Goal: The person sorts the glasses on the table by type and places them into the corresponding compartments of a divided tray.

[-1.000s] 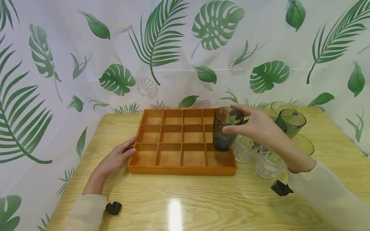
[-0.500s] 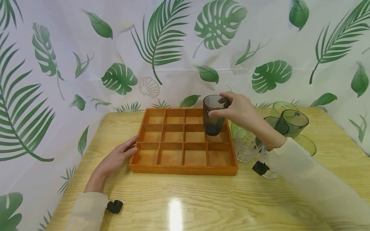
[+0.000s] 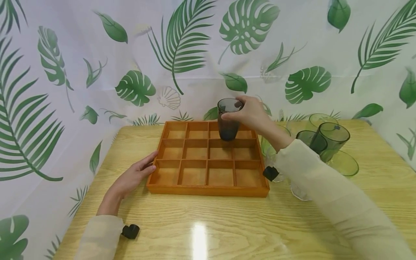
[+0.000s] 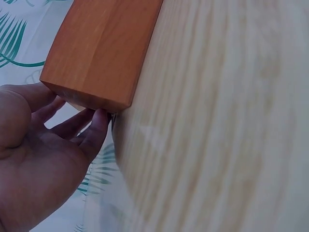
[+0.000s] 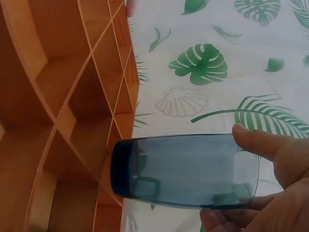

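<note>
Near its rim, my right hand [image 3: 251,113] grips a dark grey tumbler [image 3: 228,124] between thumb and fingers. The tumbler is upright over the back row of an orange-brown wooden divided tray [image 3: 208,190]. In the right wrist view the tumbler [image 5: 188,171] has its thick dark base [image 5: 123,168] towards the compartments; whether it touches a divider I cannot tell. My left hand [image 3: 131,178] rests against the tray's left side. Seen from the left wrist, the fingertips of this hand [image 4: 53,150] touch the tray's end wall [image 4: 91,96].
Right of the tray stand several glasses: dark tumblers [image 3: 334,135], a yellow-green glass [image 3: 320,119] and a clear faceted glass [image 3: 299,191], partly hidden by my right sleeve [image 3: 325,187]. A yellow-green round rim [image 3: 346,164] shows beside them. Leaf-patterned cloth [image 3: 195,72] hangs behind the wooden table [image 3: 169,224].
My right hand has carried the dark tumbler left and back, from the tray's right front side to over its back row. The left hand keeps its place at the tray.
</note>
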`<action>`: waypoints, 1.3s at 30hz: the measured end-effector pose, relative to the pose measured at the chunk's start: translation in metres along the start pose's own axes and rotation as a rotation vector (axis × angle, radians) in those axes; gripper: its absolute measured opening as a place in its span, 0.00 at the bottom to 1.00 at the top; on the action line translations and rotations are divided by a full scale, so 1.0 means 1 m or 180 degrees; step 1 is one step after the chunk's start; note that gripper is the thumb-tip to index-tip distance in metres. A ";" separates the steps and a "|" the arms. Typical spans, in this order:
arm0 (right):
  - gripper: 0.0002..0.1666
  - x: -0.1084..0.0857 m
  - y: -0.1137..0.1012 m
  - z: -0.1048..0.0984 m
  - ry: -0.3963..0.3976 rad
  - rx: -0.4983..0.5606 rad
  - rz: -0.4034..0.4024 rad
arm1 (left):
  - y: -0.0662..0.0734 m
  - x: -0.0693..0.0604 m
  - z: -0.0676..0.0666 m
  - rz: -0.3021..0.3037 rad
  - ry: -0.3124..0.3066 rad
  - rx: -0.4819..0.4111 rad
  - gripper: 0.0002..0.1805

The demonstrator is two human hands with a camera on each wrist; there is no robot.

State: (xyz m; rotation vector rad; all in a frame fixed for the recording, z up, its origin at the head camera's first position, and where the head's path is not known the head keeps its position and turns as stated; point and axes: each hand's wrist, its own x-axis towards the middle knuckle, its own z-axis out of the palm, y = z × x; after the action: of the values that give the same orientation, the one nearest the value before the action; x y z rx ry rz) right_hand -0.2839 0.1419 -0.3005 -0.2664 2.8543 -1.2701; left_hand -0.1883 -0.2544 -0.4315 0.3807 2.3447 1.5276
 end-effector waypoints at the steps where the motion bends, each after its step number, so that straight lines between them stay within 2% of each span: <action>1: 0.55 0.003 -0.001 0.001 0.0002 0.0017 0.0006 | -0.001 0.000 0.000 -0.0002 -0.0005 0.0006 0.34; 11: 0.54 0.027 0.000 0.015 0.0165 0.0041 0.0155 | -0.003 0.001 0.000 -0.0027 0.0022 -0.0016 0.34; 15: 0.54 0.035 0.003 0.024 0.0248 0.0072 0.0118 | -0.004 0.001 0.000 -0.0016 0.0028 0.0004 0.34; 22: 0.54 0.036 0.004 0.039 0.0390 0.0095 0.0097 | -0.003 0.000 0.000 0.0016 0.0009 -0.0010 0.34; 27: 0.55 0.036 0.013 0.051 0.0445 0.0024 0.0065 | -0.002 0.001 0.001 0.0004 0.0024 -0.0025 0.34; 31: 0.55 0.035 0.024 0.061 0.0386 0.0039 0.0070 | -0.003 0.001 0.001 -0.0024 0.0021 -0.0026 0.34; 36: 0.54 0.034 0.032 0.069 0.0286 0.0139 -0.0085 | -0.003 0.001 0.001 -0.0038 0.0022 -0.0018 0.34; 39: 0.56 0.033 0.032 0.069 0.0227 0.0199 -0.0031 | -0.004 0.002 0.000 -0.0041 0.0015 -0.0019 0.34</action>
State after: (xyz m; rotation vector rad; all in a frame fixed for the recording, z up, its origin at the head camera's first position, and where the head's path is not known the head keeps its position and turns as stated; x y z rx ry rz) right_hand -0.3164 0.1068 -0.3683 -0.2392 2.8685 -1.3956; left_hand -0.1902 -0.2554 -0.4350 0.3602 2.3412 1.5306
